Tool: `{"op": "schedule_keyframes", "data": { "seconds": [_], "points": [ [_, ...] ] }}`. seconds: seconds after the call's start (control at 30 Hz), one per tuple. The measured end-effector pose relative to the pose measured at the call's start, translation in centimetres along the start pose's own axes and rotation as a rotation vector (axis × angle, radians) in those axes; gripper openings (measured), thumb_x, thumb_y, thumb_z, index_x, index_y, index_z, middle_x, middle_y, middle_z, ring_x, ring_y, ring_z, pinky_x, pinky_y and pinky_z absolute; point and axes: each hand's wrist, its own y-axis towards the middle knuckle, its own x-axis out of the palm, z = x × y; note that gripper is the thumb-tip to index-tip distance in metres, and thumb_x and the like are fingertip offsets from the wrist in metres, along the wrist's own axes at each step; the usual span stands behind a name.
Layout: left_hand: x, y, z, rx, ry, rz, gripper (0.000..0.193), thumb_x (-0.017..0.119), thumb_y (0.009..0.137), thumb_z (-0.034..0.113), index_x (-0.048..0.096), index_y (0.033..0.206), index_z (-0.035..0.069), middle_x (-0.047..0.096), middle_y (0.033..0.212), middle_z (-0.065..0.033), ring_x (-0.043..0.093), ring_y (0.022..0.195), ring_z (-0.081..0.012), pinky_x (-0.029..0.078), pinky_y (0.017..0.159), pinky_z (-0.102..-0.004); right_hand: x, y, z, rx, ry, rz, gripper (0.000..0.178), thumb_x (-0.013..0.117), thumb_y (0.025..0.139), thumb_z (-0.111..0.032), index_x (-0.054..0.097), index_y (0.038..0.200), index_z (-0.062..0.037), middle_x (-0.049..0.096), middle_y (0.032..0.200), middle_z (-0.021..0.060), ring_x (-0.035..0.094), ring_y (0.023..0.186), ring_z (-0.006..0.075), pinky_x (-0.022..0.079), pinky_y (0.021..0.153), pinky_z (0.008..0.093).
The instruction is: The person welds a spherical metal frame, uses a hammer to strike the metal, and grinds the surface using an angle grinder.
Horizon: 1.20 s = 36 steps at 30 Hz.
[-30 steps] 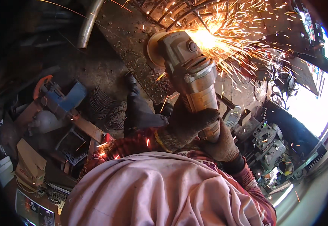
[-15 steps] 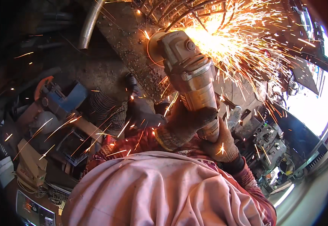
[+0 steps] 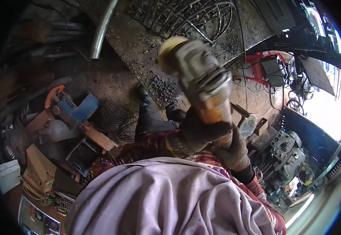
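Note:
An angle grinder (image 3: 209,80), slightly blurred, is held up in both hands over the near edge of a dark metal worktable (image 3: 139,53). Its pale disc (image 3: 166,55) points away from me, short of a frame of curved metal rods (image 3: 178,19) lying on the table. My left hand (image 3: 202,133), in a dark work glove, wraps the body from the left side. Around the rear handle closes my right hand (image 3: 235,152), in a knitted glove. No sparks show at the disc.
Dark grit (image 3: 160,86) covers the table's near corner, and a metal tube (image 3: 104,31) juts out beside it. To the left stand a blue and orange machine (image 3: 78,107), wire coils (image 3: 113,113) and a cardboard box (image 3: 37,168). A grey engine-like machine (image 3: 286,150) stands right.
The bright spark stream has stopped. The grinder has come slightly nearer and to the right, leaving the rods in plain view. Both hands keep their hold.

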Motion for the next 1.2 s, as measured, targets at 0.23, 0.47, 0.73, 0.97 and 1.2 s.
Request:
{"op": "schedule_keyframes", "data": {
  "seconds": [0.23, 0.47, 0.73, 0.97, 1.2],
  "points": [
    [5.7, 6.5, 1.7, 0.182, 0.098, -0.126, 0.095, 0.094, 0.073, 0.025, 0.037, 0.147, 0.005, 0.053, 0.136, -0.0082, 0.054, 0.121, -0.0192, 0.050, 0.100, -0.0386, -2.6, 0.6, 5.6, -0.139, 0.533, 0.176, 0.088, 0.082, 0.074, -0.068, 0.058, 0.124, 0.0001, 0.072, 0.097, 0.0085, 0.069, 0.071, 0.0164, 0.055, 0.060, 0.0301],
    [10.2, 15.7, 0.2, 0.272, 0.167, -0.046, 0.053, 0.087, 0.081, 0.025, 0.058, 0.119, 0.003, 0.066, 0.096, -0.0042, 0.067, 0.083, -0.0161, 0.058, 0.075, -0.0326, -9.9, 5.5, 7.1, -0.250, 0.860, -0.011, 0.079, 0.082, 0.082, -0.052, 0.050, 0.137, -0.0040, 0.069, 0.096, 0.0130, 0.069, 0.074, 0.0180, 0.059, 0.065, 0.0327],
    [12.7, 23.5, -3.0, 0.247, 0.527, 0.378, 0.066, 0.088, 0.073, 0.026, 0.052, 0.123, -0.001, 0.069, 0.103, -0.0154, 0.072, 0.092, -0.0277, 0.060, 0.081, -0.0408, -14.5, 12.4, 11.4, -0.243, 0.217, 0.247, 0.048, 0.073, 0.088, -0.016, 0.055, 0.131, -0.0022, 0.069, 0.094, 0.0130, 0.070, 0.076, 0.0171, 0.057, 0.064, 0.0354],
    [9.8, 15.1, 3.2, 0.584, 1.322, 0.181, 0.036, 0.070, 0.096, 0.030, 0.061, 0.118, 0.003, 0.065, 0.099, -0.0105, 0.066, 0.092, -0.0201, 0.056, 0.083, -0.0352, -20.4, 18.8, 13.1, -0.337, 0.296, 0.119, 0.030, 0.070, 0.090, -0.008, 0.057, 0.116, -0.0013, 0.062, 0.083, 0.0034, 0.061, 0.064, 0.0123, 0.052, 0.054, 0.0282],
    [-5.5, 2.7, 17.8, 0.182, 1.890, 1.275, 0.054, 0.066, 0.096, 0.045, 0.058, 0.131, 0.003, 0.068, 0.119, -0.0206, 0.065, 0.113, -0.0388, 0.050, 0.097, -0.0483, -21.5, 20.6, 9.4, -0.195, 0.348, 0.043, 0.036, 0.069, 0.093, -0.011, 0.056, 0.124, -0.0017, 0.061, 0.083, 0.0027, 0.059, 0.061, 0.0120, 0.053, 0.055, 0.0289]
  ]
}}
